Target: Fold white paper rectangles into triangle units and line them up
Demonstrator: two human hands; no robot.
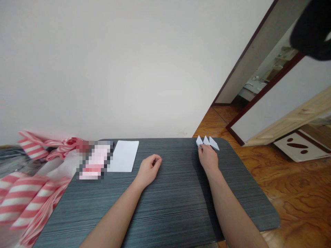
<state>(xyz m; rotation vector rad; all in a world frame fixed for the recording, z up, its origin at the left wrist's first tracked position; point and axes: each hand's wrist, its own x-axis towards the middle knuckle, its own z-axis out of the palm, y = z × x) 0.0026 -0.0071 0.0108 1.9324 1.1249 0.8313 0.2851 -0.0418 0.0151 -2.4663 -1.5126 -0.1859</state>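
Note:
My left hand [150,168] rests on the dark table with its fingers curled in and the thumb against them. Nothing shows in it. At the far right of the table, my right hand [209,159] has its fingers closed on a small pointed piece of folded white paper [199,141], whose lower part they cover. Two similar pieces stand close by: a middle folded paper [206,140] just behind the fingers and a right folded paper [213,143]. A stack of white paper [123,156] lies flat to the left of my left hand.
A pixelated flat object [95,160] lies left of the paper stack. Red-and-white striped cloth [24,193] is heaped beyond the left edge of the table [170,206]. A white wall [129,69] rises behind. Wooden flooring [297,182] and a doorway are on the right.

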